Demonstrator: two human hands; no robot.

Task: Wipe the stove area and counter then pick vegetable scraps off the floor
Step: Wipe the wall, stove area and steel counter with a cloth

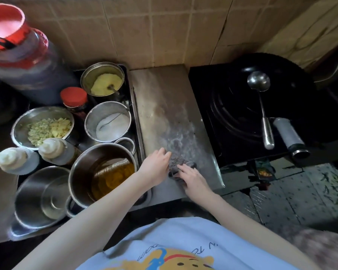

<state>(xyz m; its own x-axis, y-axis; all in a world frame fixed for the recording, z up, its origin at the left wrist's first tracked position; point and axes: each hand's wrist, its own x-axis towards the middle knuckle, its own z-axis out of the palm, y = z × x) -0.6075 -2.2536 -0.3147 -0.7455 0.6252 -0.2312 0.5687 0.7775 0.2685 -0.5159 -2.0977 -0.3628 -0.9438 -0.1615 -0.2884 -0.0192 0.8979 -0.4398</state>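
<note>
A dark, wet cloth (pixel 177 162) lies bunched on the steel counter (pixel 164 106) near its front edge, with soapy smears just behind it. My left hand (pixel 158 166) grips the cloth's left side. On the cloth's near right part my right hand (pixel 192 177) presses down with fingers spread. To the right is the black stove (pixel 207 106) with a wok (pixel 281 94); a steel ladle (pixel 261 106) rests in it. Green vegetable scraps (pixel 332 184) lie scattered on the tiled floor at the right.
A tray (pixel 140 137) left of the counter holds steel pots of oil (pixel 105 172), white powder (pixel 109 123) and yellow paste (pixel 103 82), a bowl of chopped garlic (pixel 45 127), squeeze bottles (pixel 18 160), a red-lidded jar (pixel 74 98). A large jug (pixel 27 71) stands behind. The wok handle (pixel 290 135) juts forward.
</note>
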